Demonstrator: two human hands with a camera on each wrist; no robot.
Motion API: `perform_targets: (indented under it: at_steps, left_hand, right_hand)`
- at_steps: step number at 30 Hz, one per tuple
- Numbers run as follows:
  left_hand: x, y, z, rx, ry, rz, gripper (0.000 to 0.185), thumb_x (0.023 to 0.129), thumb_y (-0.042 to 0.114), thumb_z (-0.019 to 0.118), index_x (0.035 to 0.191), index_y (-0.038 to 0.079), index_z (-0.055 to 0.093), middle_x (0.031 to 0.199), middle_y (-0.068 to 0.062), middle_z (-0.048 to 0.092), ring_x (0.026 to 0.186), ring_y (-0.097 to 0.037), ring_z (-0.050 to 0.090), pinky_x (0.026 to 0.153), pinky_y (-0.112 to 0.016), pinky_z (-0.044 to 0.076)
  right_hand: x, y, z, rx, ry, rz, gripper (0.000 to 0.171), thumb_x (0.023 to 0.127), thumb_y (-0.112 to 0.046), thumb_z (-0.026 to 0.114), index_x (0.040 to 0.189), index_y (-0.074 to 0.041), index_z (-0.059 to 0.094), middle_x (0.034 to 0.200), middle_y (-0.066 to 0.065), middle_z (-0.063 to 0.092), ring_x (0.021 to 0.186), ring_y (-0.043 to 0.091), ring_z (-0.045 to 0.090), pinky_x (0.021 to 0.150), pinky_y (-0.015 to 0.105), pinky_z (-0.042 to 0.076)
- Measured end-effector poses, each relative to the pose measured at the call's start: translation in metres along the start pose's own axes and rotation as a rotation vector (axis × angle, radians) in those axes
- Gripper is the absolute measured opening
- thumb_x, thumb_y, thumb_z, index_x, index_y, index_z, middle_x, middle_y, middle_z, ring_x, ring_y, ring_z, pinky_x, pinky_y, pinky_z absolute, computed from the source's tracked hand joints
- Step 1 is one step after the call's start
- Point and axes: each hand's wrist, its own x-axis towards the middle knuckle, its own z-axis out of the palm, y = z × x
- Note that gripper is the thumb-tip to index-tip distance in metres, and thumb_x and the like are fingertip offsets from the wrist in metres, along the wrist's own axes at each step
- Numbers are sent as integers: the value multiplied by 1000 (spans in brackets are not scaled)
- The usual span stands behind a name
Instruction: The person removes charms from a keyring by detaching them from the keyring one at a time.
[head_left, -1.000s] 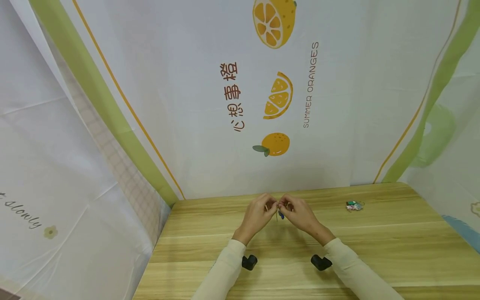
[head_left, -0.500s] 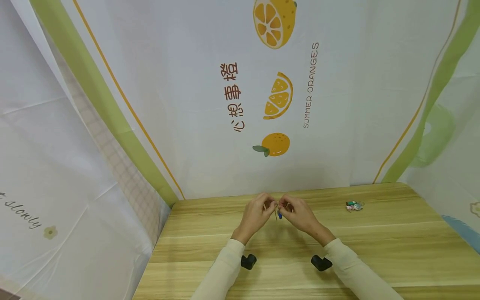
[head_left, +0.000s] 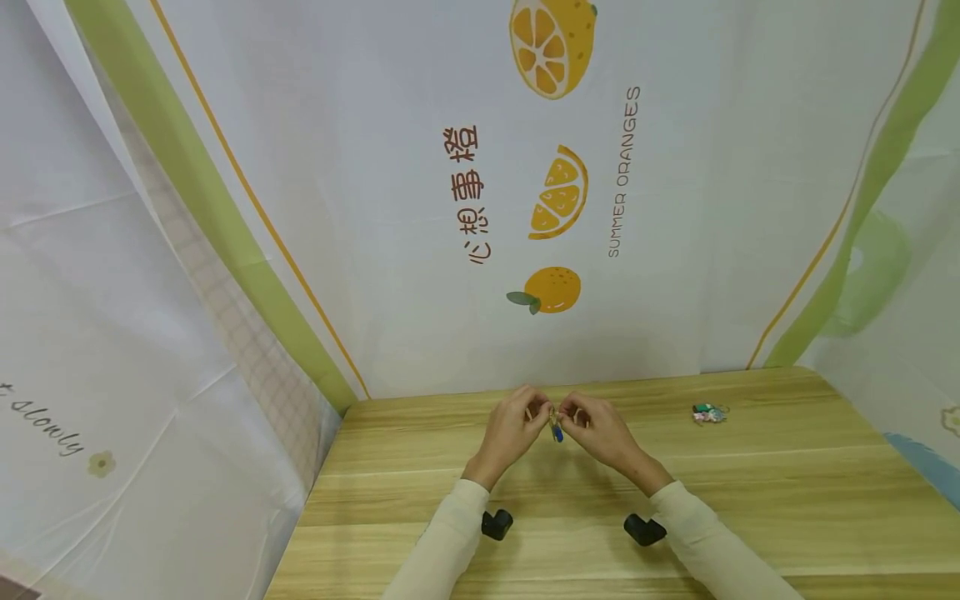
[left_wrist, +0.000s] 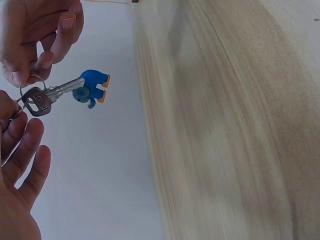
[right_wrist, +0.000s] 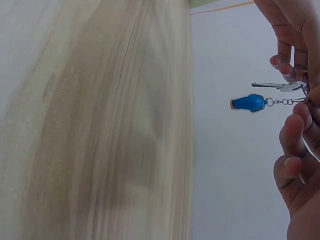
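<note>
Above the far middle of the wooden table (head_left: 750,483), my two hands meet at a small key ring (left_wrist: 31,80). A silver key (left_wrist: 40,99) and a blue figure charm (left_wrist: 92,88) on a short chain hang from it. My left hand (head_left: 543,414) pinches the ring from the left with thumb and forefinger, its other fingers (left_wrist: 27,150) held loosely straight. My right hand (head_left: 567,414) pinches the ring from the right. In the right wrist view the key (right_wrist: 279,86) and the charm (right_wrist: 248,103) dangle between both hands. Key and charm hang clear of the table.
A second small bunch of keys with a green and pink charm (head_left: 708,412) lies on the table at the far right. A white cloth printed with oranges (head_left: 555,200) hangs right behind the table and along both sides. Black wrist cameras (head_left: 497,523) sit under my forearms.
My hands stay together at the same spot. The fingers have shifted slightly on the ring, and the blue charm now hangs a little more in view between them.
</note>
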Motion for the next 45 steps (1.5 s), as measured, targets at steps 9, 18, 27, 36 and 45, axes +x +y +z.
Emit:
perform_targets:
  at_steps: [9, 18, 27, 36, 45]
  left_hand:
    - [-1, 1, 0, -26, 23, 41, 6, 104, 11, 69, 101, 11, 74, 91, -2, 71, 77, -9, 65, 68, -16, 55]
    - [-1, 3, 0, -23, 6, 59, 7, 105, 13, 69, 105, 9, 75, 94, -2, 72, 78, -11, 66, 69, -17, 56]
    - [-1, 7, 1, -35, 7, 59, 6, 104, 11, 70, 105, 9, 76, 92, -2, 72, 75, -8, 64, 67, -15, 53]
    - [-1, 7, 1, -13, -9, 46, 5, 103, 8, 70, 103, 10, 75, 93, -3, 72, 77, -12, 66, 69, -17, 55]
    - [-2, 6, -1, 11, -14, 32, 5, 103, 9, 71, 105, 9, 75, 94, -2, 72, 78, -11, 67, 69, -17, 56]
  right_hand:
    - [0, 0, 1, 3, 24, 37, 8, 102, -11, 69, 97, -17, 72, 85, -6, 69, 64, -1, 51, 57, 23, 47]
    - [3, -4, 0, -9, 13, 104, 5, 102, -16, 71, 99, -15, 73, 83, -6, 69, 62, 1, 52, 56, 23, 46]
    - [3, -3, 0, -14, -1, 112, 6, 101, -9, 70, 97, -13, 72, 81, -6, 67, 63, 1, 49, 57, 23, 44]
    - [4, -6, 0, -1, -12, 90, 10, 101, -9, 69, 95, -16, 68, 80, -8, 63, 65, 1, 48, 59, 23, 43]
    - [3, -5, 0, 20, -26, 55, 15, 101, -6, 66, 91, -17, 65, 79, -9, 60, 65, 1, 47, 59, 23, 41]
